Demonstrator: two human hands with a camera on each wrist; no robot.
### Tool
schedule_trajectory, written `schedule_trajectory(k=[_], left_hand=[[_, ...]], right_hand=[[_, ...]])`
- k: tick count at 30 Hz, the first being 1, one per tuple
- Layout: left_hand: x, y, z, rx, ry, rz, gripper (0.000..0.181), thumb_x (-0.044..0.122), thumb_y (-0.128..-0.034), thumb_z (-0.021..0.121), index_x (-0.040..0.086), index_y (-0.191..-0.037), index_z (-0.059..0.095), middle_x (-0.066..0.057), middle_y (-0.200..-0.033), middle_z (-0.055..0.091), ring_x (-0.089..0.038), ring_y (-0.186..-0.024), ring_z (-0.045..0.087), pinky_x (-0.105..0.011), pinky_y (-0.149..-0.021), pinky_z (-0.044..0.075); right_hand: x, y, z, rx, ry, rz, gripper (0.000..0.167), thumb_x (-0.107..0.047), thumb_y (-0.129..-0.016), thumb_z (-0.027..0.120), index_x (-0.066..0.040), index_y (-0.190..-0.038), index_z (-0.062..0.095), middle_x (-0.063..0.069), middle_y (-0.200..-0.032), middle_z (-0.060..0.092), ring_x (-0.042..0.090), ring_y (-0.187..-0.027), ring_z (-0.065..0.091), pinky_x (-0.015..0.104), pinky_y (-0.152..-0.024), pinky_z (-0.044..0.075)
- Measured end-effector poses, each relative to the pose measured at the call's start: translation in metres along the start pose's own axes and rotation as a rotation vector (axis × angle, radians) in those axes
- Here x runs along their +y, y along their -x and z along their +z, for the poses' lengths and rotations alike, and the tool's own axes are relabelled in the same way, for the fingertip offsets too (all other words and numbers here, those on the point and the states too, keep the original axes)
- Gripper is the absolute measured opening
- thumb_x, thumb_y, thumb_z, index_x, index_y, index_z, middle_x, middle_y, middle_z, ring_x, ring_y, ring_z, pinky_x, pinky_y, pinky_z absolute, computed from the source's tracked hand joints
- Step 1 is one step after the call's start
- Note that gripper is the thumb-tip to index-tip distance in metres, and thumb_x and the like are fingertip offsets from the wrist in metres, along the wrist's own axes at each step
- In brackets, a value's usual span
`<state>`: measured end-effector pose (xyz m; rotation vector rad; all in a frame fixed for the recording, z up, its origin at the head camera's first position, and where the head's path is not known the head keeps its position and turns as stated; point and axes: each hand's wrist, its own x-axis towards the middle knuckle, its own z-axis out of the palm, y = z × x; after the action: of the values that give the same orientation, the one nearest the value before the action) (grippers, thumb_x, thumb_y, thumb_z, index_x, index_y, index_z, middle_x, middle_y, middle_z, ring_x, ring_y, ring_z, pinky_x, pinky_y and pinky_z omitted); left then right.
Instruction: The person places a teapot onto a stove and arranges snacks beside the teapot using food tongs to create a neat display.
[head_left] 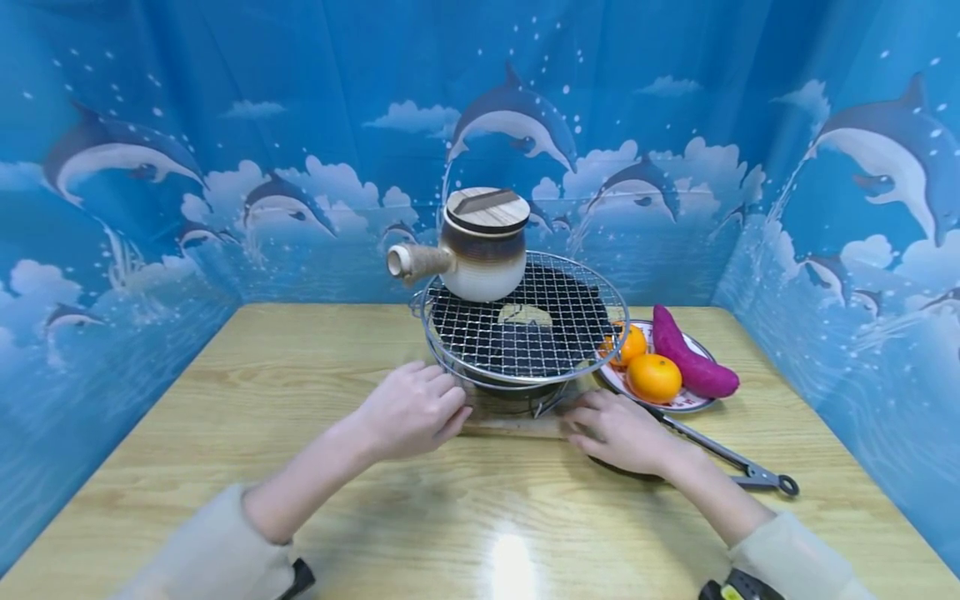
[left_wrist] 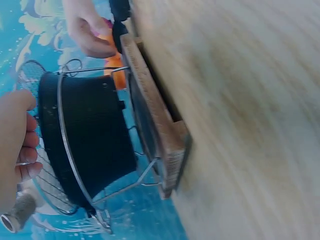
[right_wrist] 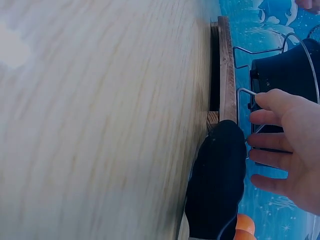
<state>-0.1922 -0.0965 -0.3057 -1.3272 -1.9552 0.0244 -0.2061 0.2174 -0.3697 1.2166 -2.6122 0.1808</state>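
A small black charcoal stove (left_wrist: 87, 130) stands in a wire frame on a wooden base (head_left: 517, 427). Over it lies a round wire grate (head_left: 555, 358) bearing a brown-and-white side-handled teapot (head_left: 483, 262) with a wooden lid. My left hand (head_left: 416, 408) is at the grate's front left edge, its fingers loosely bent with nothing seen between them; whether it touches the rim, I cannot tell. Low at the stove's front right is my right hand (head_left: 618, 429). In the right wrist view its fingers are spread and relaxed, and the index fingertip is close to the wire frame (right_wrist: 245, 90).
Black-tipped tongs (head_left: 712, 450) lie on the table under and beside my right forearm. Behind them a patterned plate (head_left: 693, 406) carries oranges (head_left: 654, 378) and a purple sweet potato (head_left: 693, 362). A blue dolphin curtain (head_left: 315, 100) encloses the table's back and sides.
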Motion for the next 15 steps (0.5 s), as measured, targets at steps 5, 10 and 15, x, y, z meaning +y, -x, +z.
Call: schedule_trajectory(k=[5, 10, 15], left_hand=[[0.003, 0.009, 0.007, -0.126, -0.009, -0.067, 0.021, 0.025, -0.0800, 0.066, 0.013, -0.068, 0.055, 0.002, -0.062, 0.055, -0.012, -0.053, 0.050, -0.026, -0.052, 0.041], [0.004, 0.017, 0.014, -0.254, -0.036, -0.131, 0.024, 0.031, -0.0800, 0.067, 0.012, -0.072, 0.054, 0.001, -0.066, 0.057, -0.015, -0.058, 0.055, -0.033, -0.062, 0.048], [0.003, 0.025, 0.022, -0.333, -0.030, -0.192, 0.026, 0.034, -0.0793, 0.068, 0.011, -0.076, 0.056, -0.001, -0.072, 0.057, -0.017, -0.064, 0.055, -0.034, -0.064, 0.048]], right_hand=[[0.001, 0.002, -0.001, -0.003, -0.010, 0.007, 0.027, -0.026, -0.085, 0.064, -0.010, -0.106, 0.068, 0.005, -0.104, 0.062, 0.022, -0.096, 0.056, 0.042, -0.083, 0.045], [0.003, 0.005, -0.002, 0.013, -0.028, 0.012, 0.027, -0.025, -0.084, 0.065, -0.011, -0.107, 0.068, 0.003, -0.103, 0.061, 0.020, -0.094, 0.056, 0.041, -0.084, 0.046], [0.004, 0.008, -0.003, 0.039, -0.047, 0.008, 0.023, -0.023, -0.083, 0.067, -0.011, -0.103, 0.068, 0.001, -0.100, 0.061, 0.018, -0.091, 0.056, 0.039, -0.082, 0.046]])
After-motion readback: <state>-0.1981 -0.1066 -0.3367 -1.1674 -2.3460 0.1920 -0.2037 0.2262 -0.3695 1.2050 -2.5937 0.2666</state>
